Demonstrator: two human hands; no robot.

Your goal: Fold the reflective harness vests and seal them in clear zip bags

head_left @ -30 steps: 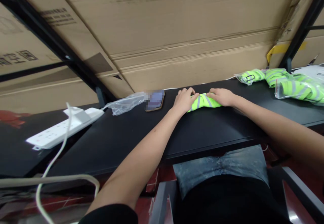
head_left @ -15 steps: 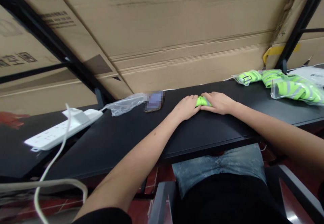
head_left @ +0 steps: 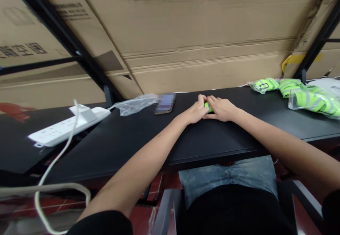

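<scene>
Head view: left hand [head_left: 197, 111] and right hand [head_left: 221, 109] curl closed around a neon-green reflective roll [head_left: 208, 107] between them.

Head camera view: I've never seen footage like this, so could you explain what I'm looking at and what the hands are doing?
This picture comes from one camera worn on a person's head, looking forward and down, so the arms reaching up from the bottom are the wearer's own. Their left hand and right hand are closed together around a small bundle of neon-green fabric, mostly hidden by the fingers, on a black desk. Further left lie a white power strip, a clear plastic bag and a phone, blurred in the picture. To the right are more neon-green strips with grey bands, some in clear bags. Large cardboard sheets stand behind the desk.
</scene>
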